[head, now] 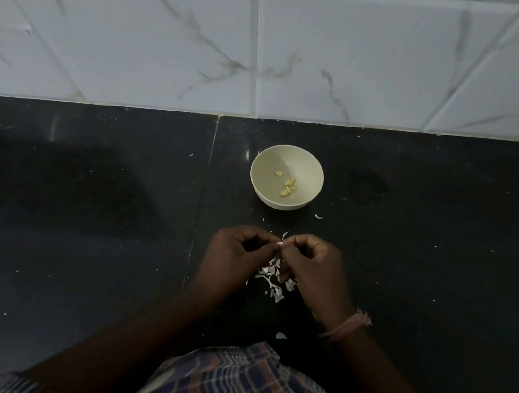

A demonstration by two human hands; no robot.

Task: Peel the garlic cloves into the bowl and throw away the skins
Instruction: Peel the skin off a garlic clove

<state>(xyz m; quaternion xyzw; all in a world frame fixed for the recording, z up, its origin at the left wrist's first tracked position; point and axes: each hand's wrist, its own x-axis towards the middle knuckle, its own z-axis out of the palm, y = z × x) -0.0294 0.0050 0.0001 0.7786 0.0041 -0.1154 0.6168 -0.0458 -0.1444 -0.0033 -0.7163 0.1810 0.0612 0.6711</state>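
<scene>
While both hands meet over the dark bench (77, 236), the left hand (237, 247) and right hand (312, 261) pinch one garlic clove (280, 244) between their fingertips; it is too small to tell its long axis or where it points. The bowl (267, 160), holding peeled cloves (288, 184), lies straight ahead, slightly nearer the right hand. Loose skins (272, 280) lie on the bench under the hands.
</scene>
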